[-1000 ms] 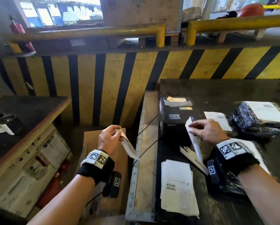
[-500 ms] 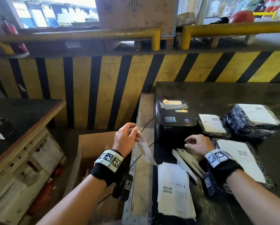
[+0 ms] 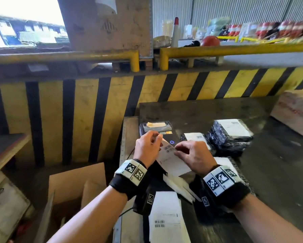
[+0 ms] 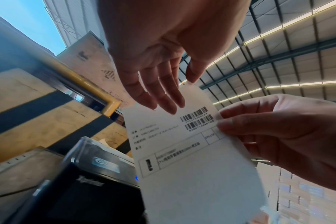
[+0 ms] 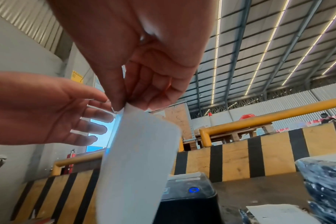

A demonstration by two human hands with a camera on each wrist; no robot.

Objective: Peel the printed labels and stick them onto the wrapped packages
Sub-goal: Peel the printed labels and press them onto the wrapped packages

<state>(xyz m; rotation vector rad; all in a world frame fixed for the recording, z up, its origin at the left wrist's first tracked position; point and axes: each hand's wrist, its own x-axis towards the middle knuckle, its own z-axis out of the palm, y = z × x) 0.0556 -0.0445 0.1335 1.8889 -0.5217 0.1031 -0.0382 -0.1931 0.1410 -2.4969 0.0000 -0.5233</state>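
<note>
A white printed label (image 3: 171, 160) with two barcodes is held upright in front of the black label printer (image 3: 143, 128). My right hand (image 3: 177, 148) pinches its upper right edge between thumb and fingers; the pinch shows in the right wrist view (image 5: 123, 106). My left hand (image 3: 156, 137) is at the label's top left corner, fingers straight, tips touching the paper (image 4: 173, 91). Black wrapped packages (image 3: 229, 135) with white labels on top lie to the right of the printer. Another labelled package (image 3: 234, 165) lies under my right wrist.
A stack of printed label sheets (image 3: 166, 216) lies near the table's front edge, with loose white backing strips (image 3: 178, 186) beside it. An open cardboard box (image 3: 77, 186) stands on the floor at left. A brown carton (image 3: 294, 111) sits at the far right. A striped yellow-black barrier (image 3: 112, 102) stands behind.
My left hand came right from above the floor box to the label and no longer holds the backing strip. My right hand lifted a label up before the printer.
</note>
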